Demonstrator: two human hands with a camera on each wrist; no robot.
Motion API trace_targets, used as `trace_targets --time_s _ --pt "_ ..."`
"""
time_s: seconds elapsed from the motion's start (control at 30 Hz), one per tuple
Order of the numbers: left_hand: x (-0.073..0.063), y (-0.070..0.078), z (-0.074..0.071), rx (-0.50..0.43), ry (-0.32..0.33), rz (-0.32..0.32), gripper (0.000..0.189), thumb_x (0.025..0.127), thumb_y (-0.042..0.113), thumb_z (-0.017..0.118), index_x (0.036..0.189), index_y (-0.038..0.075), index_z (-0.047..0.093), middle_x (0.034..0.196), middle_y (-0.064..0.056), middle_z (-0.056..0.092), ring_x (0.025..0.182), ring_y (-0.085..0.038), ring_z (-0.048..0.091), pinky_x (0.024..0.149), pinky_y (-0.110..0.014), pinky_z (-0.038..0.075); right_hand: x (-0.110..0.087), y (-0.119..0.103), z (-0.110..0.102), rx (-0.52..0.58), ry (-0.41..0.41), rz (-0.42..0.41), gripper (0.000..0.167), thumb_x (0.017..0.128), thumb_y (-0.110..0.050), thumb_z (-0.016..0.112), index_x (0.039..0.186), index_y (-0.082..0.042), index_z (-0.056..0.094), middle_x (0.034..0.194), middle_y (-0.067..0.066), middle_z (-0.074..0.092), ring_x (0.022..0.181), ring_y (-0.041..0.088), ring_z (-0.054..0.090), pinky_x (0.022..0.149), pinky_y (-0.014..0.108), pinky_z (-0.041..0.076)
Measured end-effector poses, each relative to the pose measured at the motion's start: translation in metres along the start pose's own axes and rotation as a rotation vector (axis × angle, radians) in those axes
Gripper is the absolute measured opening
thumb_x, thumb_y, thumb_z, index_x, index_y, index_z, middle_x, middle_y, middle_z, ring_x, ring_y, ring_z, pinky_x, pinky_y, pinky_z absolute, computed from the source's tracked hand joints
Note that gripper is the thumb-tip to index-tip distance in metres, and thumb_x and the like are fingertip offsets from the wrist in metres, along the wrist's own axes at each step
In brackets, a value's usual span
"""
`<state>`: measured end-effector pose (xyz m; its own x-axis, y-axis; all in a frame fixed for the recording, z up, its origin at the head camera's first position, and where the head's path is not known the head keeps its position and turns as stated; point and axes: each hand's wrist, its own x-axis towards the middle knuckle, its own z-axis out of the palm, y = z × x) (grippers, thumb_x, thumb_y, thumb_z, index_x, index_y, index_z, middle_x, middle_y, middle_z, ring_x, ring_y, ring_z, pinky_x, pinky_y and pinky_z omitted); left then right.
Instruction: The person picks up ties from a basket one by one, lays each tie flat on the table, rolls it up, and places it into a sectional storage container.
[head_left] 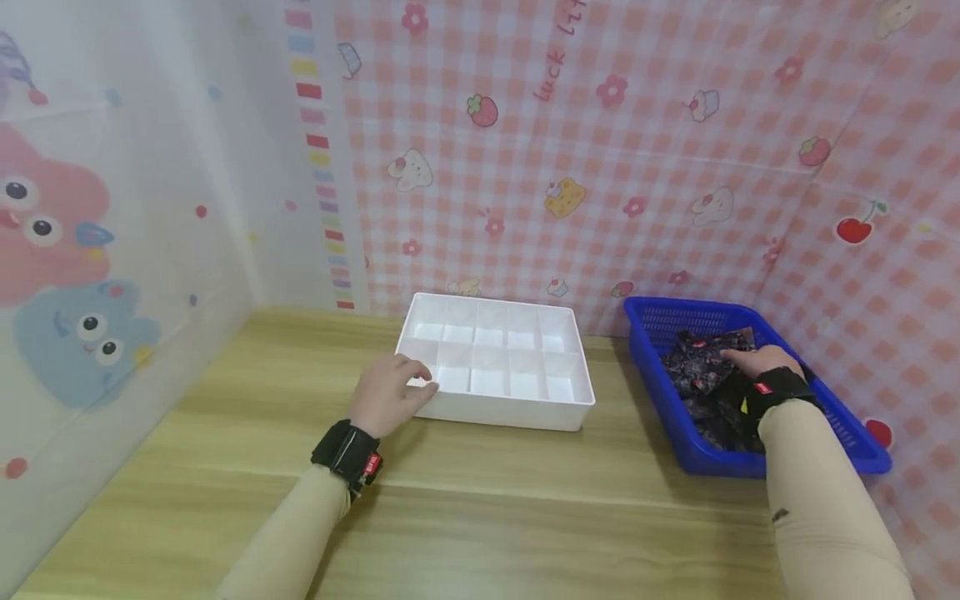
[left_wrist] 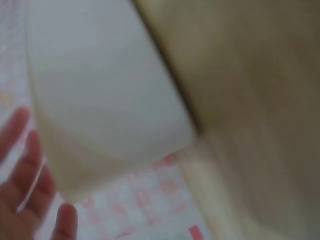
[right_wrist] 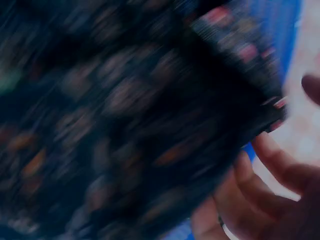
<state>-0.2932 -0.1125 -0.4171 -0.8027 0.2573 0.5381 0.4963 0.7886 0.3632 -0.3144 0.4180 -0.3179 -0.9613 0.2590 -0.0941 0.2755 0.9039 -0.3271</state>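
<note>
A white box (head_left: 510, 411) split into several small compartments stands on the table, its compartments bare. My left hand (head_left: 386, 396) hovers at its front left corner, fingers loosely bent and holding nothing. In the left wrist view, the fingertips (left_wrist: 34, 145) lie right along the box's edge. On the right, a blue basket (head_left: 675, 417) holds a heap of dark patterned pieces (head_left: 701, 367). My right hand (head_left: 768, 360) reaches over that heap. Its fingers (right_wrist: 280, 165) touch the edge of one dark piece (right_wrist: 135, 135) in the right wrist view, the thumb standing apart; that view is blurred.
The wooden table (head_left: 480, 517) runs up to a pink checked cloth (head_left: 525, 167) behind and on the right. A pale curtain with cartoon figures (head_left: 82, 342) hangs at the left. The basket stands close against the right cloth.
</note>
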Motion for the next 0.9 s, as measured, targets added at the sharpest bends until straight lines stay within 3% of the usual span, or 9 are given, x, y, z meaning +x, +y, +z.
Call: trace_targets --time_s 0.07,0.17,0.27,0.4,0.5,0.67,0.73,0.87,0.9 --pt "-0.004 -0.004 0.005 0.026 -0.056 0.016 0.024 0.086 0.041 0.070 0.095 0.019 0.074 0.099 -0.002 0.068 0.094 -0.024 0.061 0.083 -0.047 0.040 -0.001 0.010 0.002 -0.030 -0.068 0.020 0.089 0.092 -0.052 0.046 0.129 0.028 0.033 0.131 0.047 0.032 0.116 0.059 0.040 0.095 0.059 0.039" --pt "-0.008 -0.003 0.012 0.088 -0.106 -0.006 0.025 0.087 0.046 0.068 0.099 0.025 0.074 0.100 0.000 0.069 0.095 -0.024 0.061 0.085 -0.049 0.038 0.005 0.027 0.014 -0.009 -0.106 0.037 0.100 0.089 -0.058 0.049 0.133 0.028 0.025 0.134 0.049 0.025 0.121 0.061 0.033 0.098 0.061 0.035" --pt "-0.008 -0.001 0.017 0.150 -0.102 -0.018 0.019 0.088 0.042 0.068 0.098 0.027 0.075 0.089 0.002 0.070 0.083 -0.022 0.061 0.075 -0.045 0.042 0.021 0.039 0.026 0.020 -0.108 0.064 0.111 0.086 -0.067 0.046 0.136 0.028 0.016 0.137 0.051 0.016 0.125 0.063 0.024 0.101 0.065 0.029" --pt "-0.005 -0.001 0.021 0.172 -0.089 -0.018 0.014 0.087 0.037 0.071 0.096 0.027 0.076 0.079 0.004 0.067 0.071 -0.019 0.058 0.060 -0.035 0.042 0.011 0.027 0.026 -0.015 -0.107 0.053 0.101 0.091 -0.061 0.040 0.134 0.028 0.022 0.135 0.052 0.020 0.122 0.065 0.027 0.097 0.067 0.031" --pt "-0.002 0.000 0.024 0.163 -0.087 -0.021 0.014 0.086 0.035 0.072 0.095 0.025 0.077 0.077 0.003 0.066 0.070 -0.018 0.058 0.055 -0.030 0.041 -0.001 0.017 0.024 -0.026 -0.059 0.038 0.081 0.094 -0.047 0.046 0.128 0.026 0.038 0.130 0.049 0.033 0.115 0.063 0.038 0.092 0.067 0.036" --pt "0.007 0.002 0.024 0.146 -0.087 -0.008 0.016 0.087 0.034 0.071 0.096 0.023 0.076 0.077 0.002 0.066 0.070 -0.019 0.058 0.053 -0.029 0.041 0.020 0.028 0.016 0.045 0.081 0.024 0.063 0.088 -0.044 0.058 0.115 0.013 0.061 0.123 0.040 0.049 0.108 0.055 0.049 0.090 0.060 0.041" --pt "0.008 0.002 0.023 0.144 -0.087 -0.003 0.016 0.088 0.034 0.071 0.097 0.022 0.076 0.078 0.001 0.067 0.070 -0.020 0.059 0.053 -0.030 0.041 0.025 0.027 0.004 0.068 0.138 -0.026 0.058 0.088 -0.043 0.057 0.110 0.010 0.064 0.120 0.037 0.053 0.106 0.052 0.052 0.088 0.057 0.044" --pt "0.008 0.000 0.020 0.162 -0.099 -0.013 0.016 0.088 0.034 0.070 0.097 0.021 0.075 0.078 0.000 0.067 0.072 -0.022 0.060 0.055 -0.032 0.043 0.020 0.003 -0.029 0.119 0.304 -0.134 0.045 0.092 -0.036 0.054 0.089 0.006 0.069 0.081 0.021 0.070 0.074 0.036 0.065 0.068 0.043 0.049" --pt "0.007 -0.001 0.020 0.169 -0.102 -0.016 0.017 0.089 0.034 0.070 0.097 0.021 0.075 0.078 0.000 0.067 0.072 -0.023 0.060 0.056 -0.033 0.043 0.016 -0.006 -0.039 0.157 0.320 -0.169 0.045 0.094 -0.033 0.052 0.090 0.009 0.067 0.073 0.017 0.069 0.068 0.032 0.065 0.065 0.040 0.049"
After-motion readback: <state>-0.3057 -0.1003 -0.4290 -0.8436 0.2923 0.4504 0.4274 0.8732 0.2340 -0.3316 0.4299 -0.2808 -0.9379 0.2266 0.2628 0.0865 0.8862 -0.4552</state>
